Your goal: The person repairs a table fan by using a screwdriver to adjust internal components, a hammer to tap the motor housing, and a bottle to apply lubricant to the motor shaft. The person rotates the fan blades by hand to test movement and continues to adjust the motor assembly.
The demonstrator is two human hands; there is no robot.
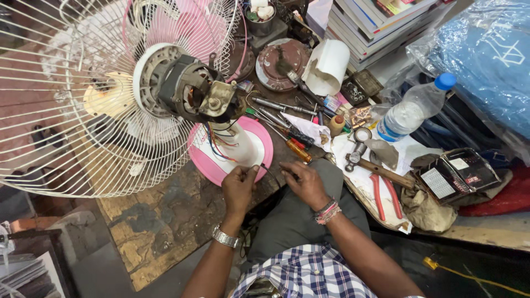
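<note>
A table fan lies partly dismantled on a worn wooden bench [165, 221]. Its white wire guard [66, 105] fills the left, the bare motor [193, 91] sticks out behind it, and coloured wires [218, 144] hang down to the pink round base [259, 146]. My left hand [238, 187], with a metal wristwatch, pinches a thin dark wire [269, 170] at the base's near edge. My right hand [303, 183], with bead bracelets, grips the same wire's other end just to the right.
Screwdrivers [287, 138], a hammer [367, 160] and red-handled pliers [385, 194] lie to the right. Farther off are a plastic water bottle [411, 107], a white paper roll [328, 66], a stack of books [381, 19], a round metal cover [284, 60] and a blue plastic bag [491, 60].
</note>
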